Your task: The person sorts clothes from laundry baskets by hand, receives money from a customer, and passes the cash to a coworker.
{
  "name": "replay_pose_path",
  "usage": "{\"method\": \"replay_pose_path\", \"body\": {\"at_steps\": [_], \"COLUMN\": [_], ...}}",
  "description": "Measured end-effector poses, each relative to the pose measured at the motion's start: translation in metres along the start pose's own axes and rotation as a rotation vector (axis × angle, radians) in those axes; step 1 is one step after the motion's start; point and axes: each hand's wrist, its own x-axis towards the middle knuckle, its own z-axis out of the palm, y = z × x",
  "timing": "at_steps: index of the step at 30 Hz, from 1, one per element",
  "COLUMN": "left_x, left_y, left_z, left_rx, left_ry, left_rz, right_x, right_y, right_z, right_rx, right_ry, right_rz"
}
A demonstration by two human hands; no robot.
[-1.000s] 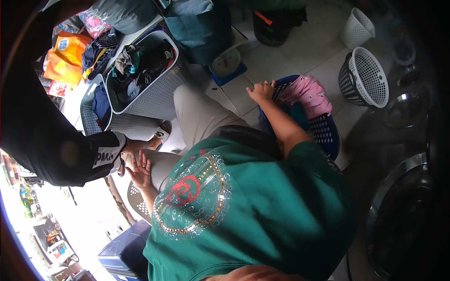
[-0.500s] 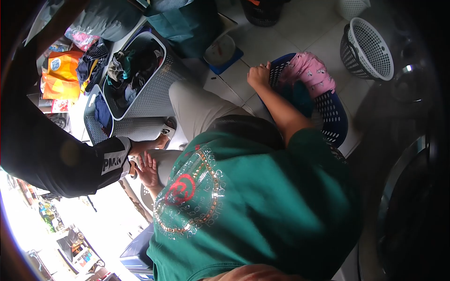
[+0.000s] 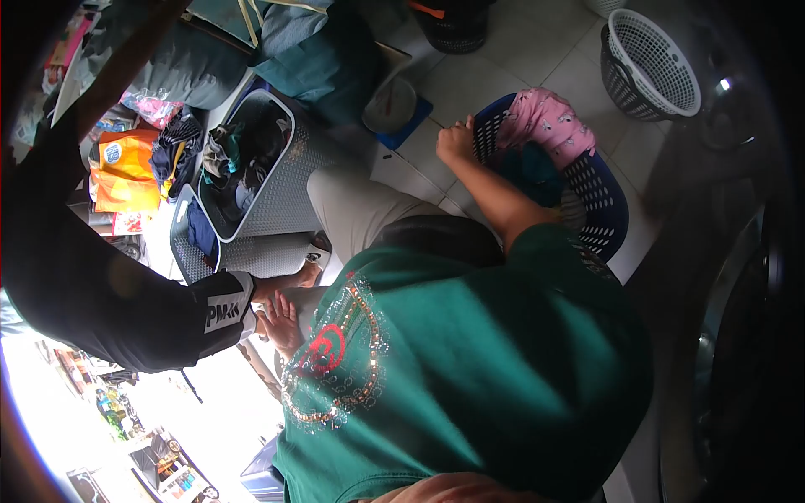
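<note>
At the upper right, my right hand (image 3: 455, 141) is closed on the near-left rim of a dark blue laundry basket (image 3: 605, 205) with round and oval holes. A pink patterned cloth (image 3: 547, 126) hangs over the basket's far rim. Beside it inside lies a dark teal cloth (image 3: 533, 174). My left hand (image 3: 280, 324) is at the left of my green shirt, by my leg, with its fingers stretched out and nothing seen in it. Another person's black shorts (image 3: 159, 314) and lower leg are close by that hand.
Grey hampers (image 3: 272, 210) of clothes stand at the upper left, near an orange bag (image 3: 127, 172). A dark green bag (image 3: 323, 63) and a blue-based scale (image 3: 402, 121) stand beyond my knee. A white basket (image 3: 654, 63) is at the upper right, above a washer-like round door (image 3: 729, 335).
The view has shifted slightly, so the hampers and other person appear further right. My left hand's fingers look less spread. My right hand stays on the basket rim.
</note>
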Motion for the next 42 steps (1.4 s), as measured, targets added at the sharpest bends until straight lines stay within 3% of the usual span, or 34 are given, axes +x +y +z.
{"method": "replay_pose_path", "body": {"at_steps": [8,23,26,28,30,33,35,39,42], "left_x": [-0.004,-0.005,-0.004,-0.005,-0.004,-0.004,-0.004,-0.007,-0.009], "left_y": [-0.005,-0.007,-0.007,-0.008,-0.009,-0.008,-0.007,-0.010,-0.011], "left_z": [0.007,0.006,0.014,0.019,0.019,0.027,0.026,0.034,0.037], "left_rx": [-0.007,-0.039,-0.079,-0.125,-0.165,-0.193,-0.176,-0.174,-0.186], "left_ry": [0.090,0.073,0.056,0.027,0.017,0.016,0.064,0.098,0.091], "left_rz": [0.053,0.082,0.073,0.072,0.077,0.080,0.088,0.123,0.137], "right_x": [-0.002,0.007,0.025,0.044,0.079,0.130,0.162,0.219,0.230], "right_y": [-0.003,-0.002,-0.026,-0.060,-0.094,-0.154,-0.179,-0.189,-0.181], "right_z": [-0.009,0.008,-0.010,-0.051,-0.055,-0.124,-0.154,-0.177,-0.177], "right_rx": [-0.031,-0.165,-0.126,-0.022,0.269,0.380,0.213,0.002,-0.021], "right_ry": [-0.056,-0.088,-0.206,-0.184,0.334,0.662,0.629,0.269,0.205], "right_rz": [0.009,-0.041,-0.054,-0.181,-0.412,-0.610,-0.584,-0.480,-0.487]}}
